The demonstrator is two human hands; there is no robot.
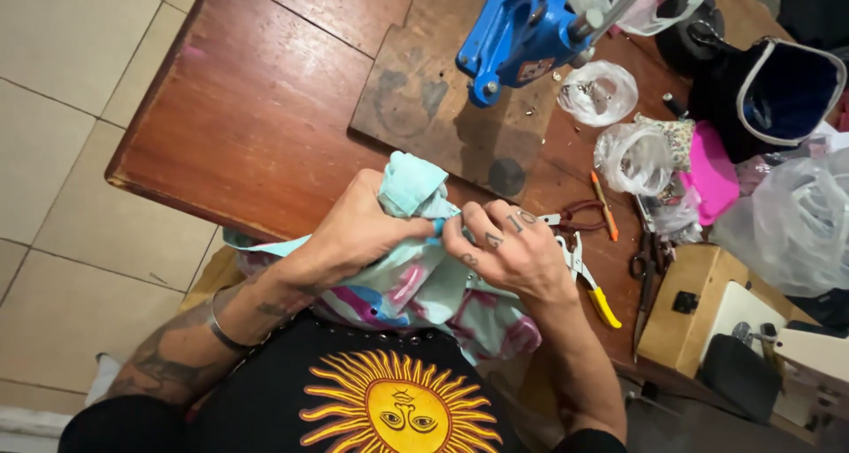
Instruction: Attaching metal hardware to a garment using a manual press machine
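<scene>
A black shirt [371, 400] with a yellow sun fills the near edge. Above it, the left hand [363, 232] and right hand [508, 245] meet fingertip to fingertip, both pinching a fold of pale turquoise and pink cloth [416, 281] at the edge of the wooden table [256, 99]. A blue press [522, 33] stands beyond, over a tiled floor [62, 152].
</scene>
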